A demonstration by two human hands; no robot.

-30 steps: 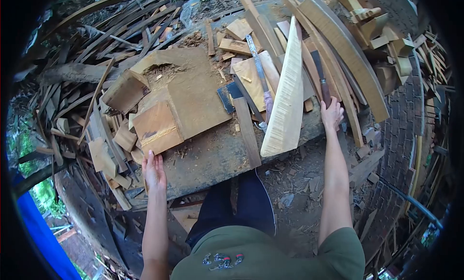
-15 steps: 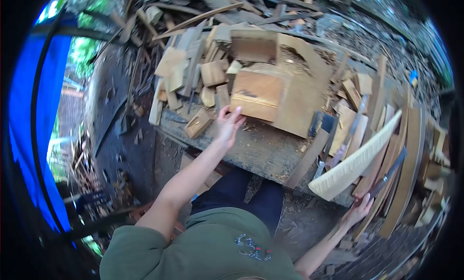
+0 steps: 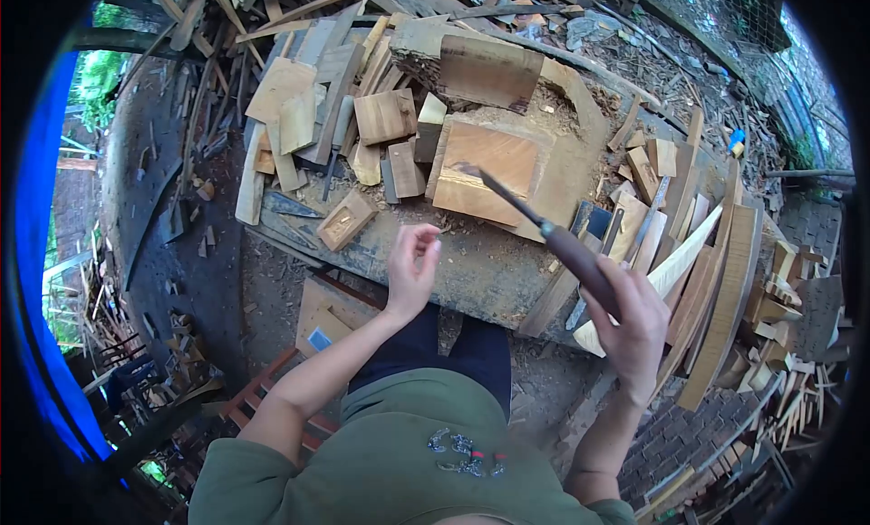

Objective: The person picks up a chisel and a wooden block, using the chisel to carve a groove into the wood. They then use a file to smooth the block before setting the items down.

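Note:
A chisel-like tool with a dark handle and a narrow blade is gripped in my right hand, its blade pointing up and left over the flat wooden board. That board lies on a larger wooden sheet on the workbench. My left hand hovers at the bench's near edge, left of and below the board. Its fingers are curled together, and whatever may be between them is too small to tell.
Wood blocks and offcuts crowd the bench's left side. A small block with a slot lies near the front edge. Long curved strips stand at the right. A blue tarp hangs at far left.
My right hand has come up and left from the bench's right side with the tool. My left hand has left the board's corner and drawn back, its fingers now curled. The view has shifted.

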